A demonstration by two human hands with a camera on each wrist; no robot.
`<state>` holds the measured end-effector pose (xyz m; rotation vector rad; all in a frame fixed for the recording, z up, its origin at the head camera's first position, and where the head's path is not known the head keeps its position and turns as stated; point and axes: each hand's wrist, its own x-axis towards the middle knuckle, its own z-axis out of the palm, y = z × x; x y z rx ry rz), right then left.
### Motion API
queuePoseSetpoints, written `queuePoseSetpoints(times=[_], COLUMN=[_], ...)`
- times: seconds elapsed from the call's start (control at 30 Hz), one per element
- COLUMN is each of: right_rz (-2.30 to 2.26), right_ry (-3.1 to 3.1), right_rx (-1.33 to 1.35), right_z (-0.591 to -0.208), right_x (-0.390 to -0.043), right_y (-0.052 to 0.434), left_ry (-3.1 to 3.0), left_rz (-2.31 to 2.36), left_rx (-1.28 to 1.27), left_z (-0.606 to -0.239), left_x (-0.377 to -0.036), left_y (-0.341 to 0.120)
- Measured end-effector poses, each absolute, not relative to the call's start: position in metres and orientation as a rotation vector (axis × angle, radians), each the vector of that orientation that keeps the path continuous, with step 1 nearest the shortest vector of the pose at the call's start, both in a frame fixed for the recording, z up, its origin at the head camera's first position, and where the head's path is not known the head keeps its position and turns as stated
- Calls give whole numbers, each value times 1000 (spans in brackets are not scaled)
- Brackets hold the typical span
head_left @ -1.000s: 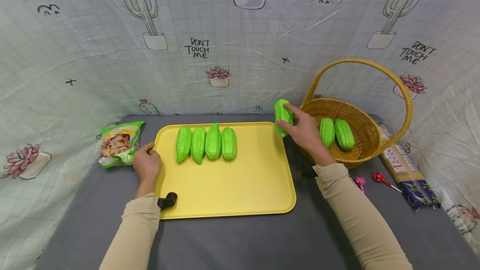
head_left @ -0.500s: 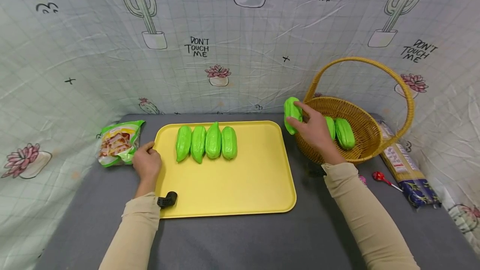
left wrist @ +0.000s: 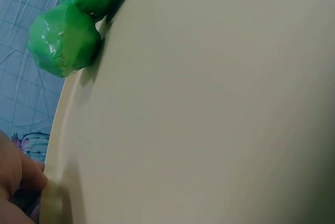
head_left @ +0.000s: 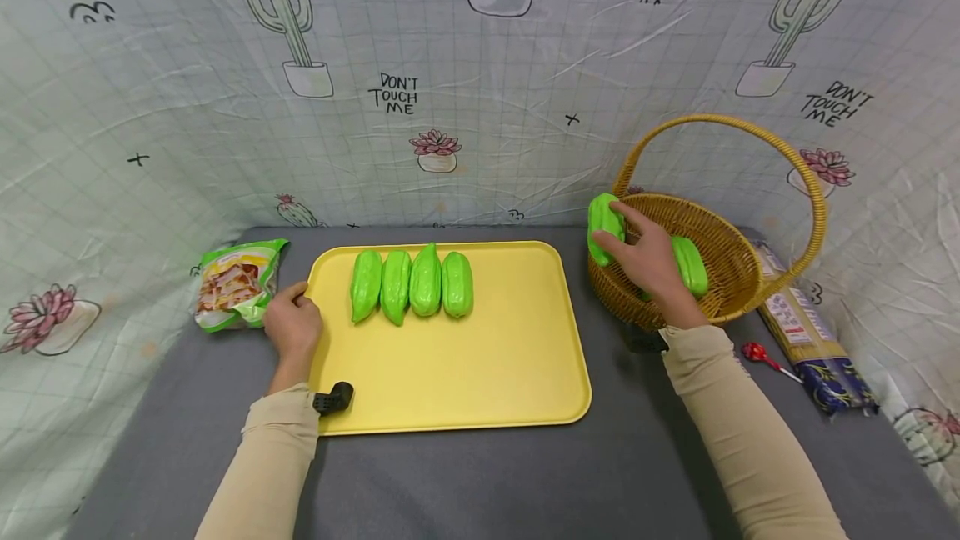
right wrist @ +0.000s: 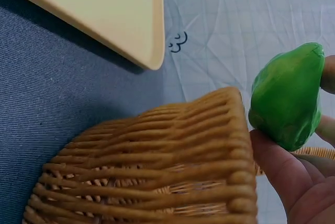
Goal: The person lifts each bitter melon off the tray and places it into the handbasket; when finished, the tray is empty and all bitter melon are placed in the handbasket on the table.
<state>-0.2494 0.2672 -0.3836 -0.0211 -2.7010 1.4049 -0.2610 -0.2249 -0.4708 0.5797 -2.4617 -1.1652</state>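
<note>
On the far left a crinkly snack bag (head_left: 234, 285) lies on the grey felt-like tabletop (head_left: 465, 482), just beside the left hand (head_left: 292, 325), whose fingers curl over the near-left rim of the yellow tray (head_left: 465, 373); in the left wrist view only a fingertip shows at that rim, so the grip reads as a light hold on the edge. That hand sits where it was a second ago. Tray is smooth, matte, flat plastic with rounded corners. Four green gourds (head_left: 411, 285) lie side by side at its back, touching, glossy and ribbed, tapered at the ends, plastic-looking. Small black clip (head_left: 333, 397) sits at the left sleeve. Rightward: the right hand (head_left: 651, 261) grips a fifth green gourd (head_left: 604, 227), thumb under and fingers over it. A second ago this gourd hung over the tray's right edge; now it is over the left rim of the wicker basket (head_left: 731, 307), so it is travelling from the tray side toward the basket, not yet set down. Right wrist view confirms it is clear of the weave. Basket is coarse woven cane, round, with a hoop handle; another gourd (head_left: 690, 267) lies inside. Lollipop (head_left: 761, 357) and pasta pack (head_left: 813, 348) lie to its right.
</note>
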Motion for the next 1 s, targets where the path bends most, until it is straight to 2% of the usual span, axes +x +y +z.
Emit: queuePoseSetpoints(times=[0.53,1.0], right_rz=[1360,1278], right_ry=[-2791,-2960], right_rx=[-72,-13], right_z=[-399,-411], right_x=[-248,-254], right_y=[285,293], left_ry=[-2458,-2462], left_rz=[-1144,-1135], left_rx=[581,575], left_z=[-469,-471], left_x=[-262,-261], left_y=[-225,-225])
